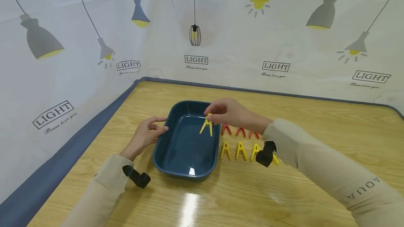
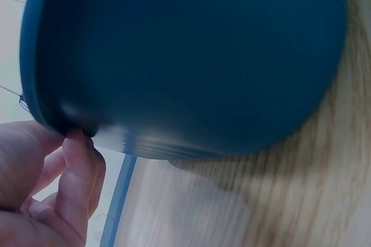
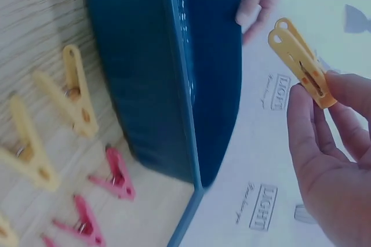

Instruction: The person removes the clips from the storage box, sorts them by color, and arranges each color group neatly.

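A dark blue rectangular basin stands on the wooden table. My left hand pinches its left rim, thumb and fingers meeting at the edge in the left wrist view. Over the basin's right side, my right hand holds a yellow clothespin between thumb and fingertips, its legs pointing down into the basin in the head view. Right of the basin lies a row of red clothespins, partly covered by my right forearm. Nearer to me runs a row of yellow clothespins, one partly behind the wrist camera.
The wooden table has a blue border along its back edge. Behind it hangs a pale cloth printed with lamps. A black wrist camera hangs from my right sleeve, another from my left.
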Demonstrator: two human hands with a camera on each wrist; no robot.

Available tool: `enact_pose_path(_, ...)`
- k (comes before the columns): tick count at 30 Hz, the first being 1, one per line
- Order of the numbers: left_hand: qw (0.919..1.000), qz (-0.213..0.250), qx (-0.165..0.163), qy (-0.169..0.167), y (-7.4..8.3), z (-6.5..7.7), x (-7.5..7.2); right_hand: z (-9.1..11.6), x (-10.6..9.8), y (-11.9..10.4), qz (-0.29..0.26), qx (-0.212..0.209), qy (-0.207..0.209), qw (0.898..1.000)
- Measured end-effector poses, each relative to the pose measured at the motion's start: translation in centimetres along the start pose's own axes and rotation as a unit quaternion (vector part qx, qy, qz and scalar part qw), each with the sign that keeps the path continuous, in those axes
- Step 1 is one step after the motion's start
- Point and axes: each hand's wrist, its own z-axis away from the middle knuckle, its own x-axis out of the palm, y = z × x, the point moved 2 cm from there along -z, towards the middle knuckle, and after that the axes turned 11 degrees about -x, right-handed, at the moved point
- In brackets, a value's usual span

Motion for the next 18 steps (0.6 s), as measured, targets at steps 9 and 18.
enact_pose_path(9,1.0000,-0.010,0.003,-0.001,-0.1,0.1,-0.1,4.7,-3.4,0.9,-0.022,0.041,0.046,0.998)
enact_pose_path(18,0.9999,0.004,0.010,-0.012,-0.2,0.1,0.0,9.4,-5.6,3.1,0.013,0.090,0.059,0.994)
